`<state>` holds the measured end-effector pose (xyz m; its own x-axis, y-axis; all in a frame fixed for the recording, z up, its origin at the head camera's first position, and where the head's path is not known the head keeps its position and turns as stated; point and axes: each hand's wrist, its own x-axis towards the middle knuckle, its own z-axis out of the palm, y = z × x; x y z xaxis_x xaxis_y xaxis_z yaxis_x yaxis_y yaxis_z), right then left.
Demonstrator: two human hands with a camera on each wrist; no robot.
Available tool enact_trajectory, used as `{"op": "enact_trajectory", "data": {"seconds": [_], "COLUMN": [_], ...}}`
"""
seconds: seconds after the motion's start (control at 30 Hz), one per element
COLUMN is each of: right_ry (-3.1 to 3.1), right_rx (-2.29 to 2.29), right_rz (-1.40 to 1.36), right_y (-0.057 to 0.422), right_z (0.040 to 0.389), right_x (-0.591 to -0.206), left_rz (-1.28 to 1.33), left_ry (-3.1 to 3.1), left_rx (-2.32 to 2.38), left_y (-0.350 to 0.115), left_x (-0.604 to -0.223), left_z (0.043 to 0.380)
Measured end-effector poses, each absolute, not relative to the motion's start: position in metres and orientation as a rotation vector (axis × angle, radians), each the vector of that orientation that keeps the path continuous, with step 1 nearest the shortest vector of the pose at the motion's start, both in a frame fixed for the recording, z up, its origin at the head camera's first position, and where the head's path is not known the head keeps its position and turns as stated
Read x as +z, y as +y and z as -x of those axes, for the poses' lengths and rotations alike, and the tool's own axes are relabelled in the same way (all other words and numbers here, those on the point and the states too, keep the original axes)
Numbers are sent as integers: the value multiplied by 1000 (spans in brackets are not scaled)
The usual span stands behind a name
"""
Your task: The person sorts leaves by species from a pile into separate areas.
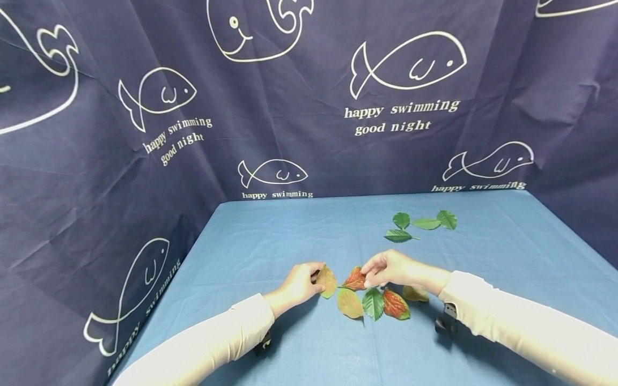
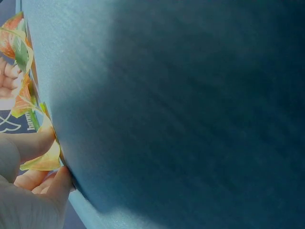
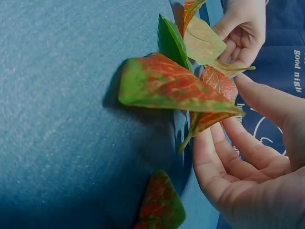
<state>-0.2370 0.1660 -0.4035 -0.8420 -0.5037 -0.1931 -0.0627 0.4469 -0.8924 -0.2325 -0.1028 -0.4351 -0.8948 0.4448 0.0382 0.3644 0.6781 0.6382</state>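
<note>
The left hand (image 1: 298, 285) pinches a yellow leaf (image 1: 328, 282) by its side, with the thumb and fingers. The right hand (image 1: 392, 268) pinches a red leaf (image 1: 354, 279) at its edge. Both leaves are over the middle of the blue table (image 1: 285, 230), and the red leaf's stem points to the yellow one.

Just below them, three more leaves make a row — a pale yellow leaf (image 1: 350, 303), then a toothed green leaf (image 1: 373, 304), then a red and green leaf (image 1: 396, 305). One more leaf (image 1: 416, 294) is by the right wrist; the arm covers part of it, so its colour is hard to tell.

Farther back on the table, four small green leaves (image 1: 427, 223) lie near each other. Behind the table hangs a dark blue cloth (image 1: 318, 134) with white fish and words — "happy swimming, good night". The person has white sleeves (image 1: 526, 321).
</note>
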Motion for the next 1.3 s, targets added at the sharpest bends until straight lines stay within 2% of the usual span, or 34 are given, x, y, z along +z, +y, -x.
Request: {"op": "enact_trajectory", "data": {"seconds": [0.37, 0.8, 1.3], "right_ry": [2207, 2388, 2441], "right_rx": [-1367, -1106, -1029], "right_rz": [525, 709, 747], "right_y": [167, 164, 164], "right_z": [233, 226, 230], "right_x": [-408, -407, -408], "left_rz": [-673, -658, -682], "left_ry": [2761, 2748, 2762], "left_rx": [1019, 1033, 1025], "left_y": [-103, -104, -104], "left_x": [-435, -434, -434], "left_z": [233, 232, 232]}}
